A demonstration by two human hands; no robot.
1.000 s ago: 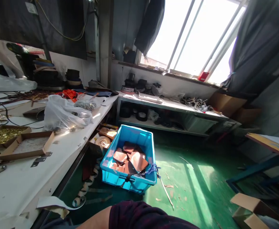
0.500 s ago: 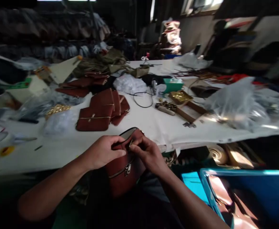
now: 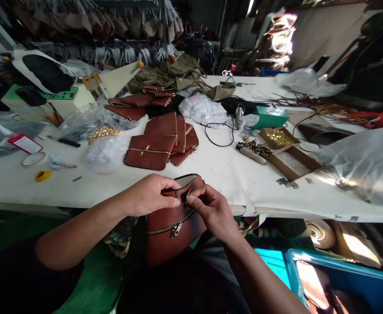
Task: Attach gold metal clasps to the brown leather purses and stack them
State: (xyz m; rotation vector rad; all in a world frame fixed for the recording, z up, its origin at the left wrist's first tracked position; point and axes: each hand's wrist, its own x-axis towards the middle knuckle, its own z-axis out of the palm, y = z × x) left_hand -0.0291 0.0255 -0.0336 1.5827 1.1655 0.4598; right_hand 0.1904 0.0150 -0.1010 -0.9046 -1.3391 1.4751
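Observation:
A reddish-brown leather bag (image 3: 167,250) rests on my lap by the table edge, its top open and a pale lining showing. Across its front runs a zipper (image 3: 162,230) with a metal pull (image 3: 176,229) hanging down. My left hand (image 3: 148,195) grips the bag's upper edge, fingers inside the opening and thumb outside. Between thumb and forefinger, my right hand (image 3: 213,209) pinches a small metal piece (image 3: 187,197) against the bag's front near the rim. Its exact kind is partly hidden by the fingers.
Similar brown bags (image 3: 152,151) lie stacked on the white table (image 3: 207,170). Gold-coloured fittings (image 3: 104,133), a small cardboard box (image 3: 294,163) and a green box (image 3: 271,117) stand around. A blue bin (image 3: 351,266) is low on the right.
The head view has swung left and down, shifting the table's contents rightward in the picture. Both hands stay at the bag's rim, with the metal piece still in my right fingers.

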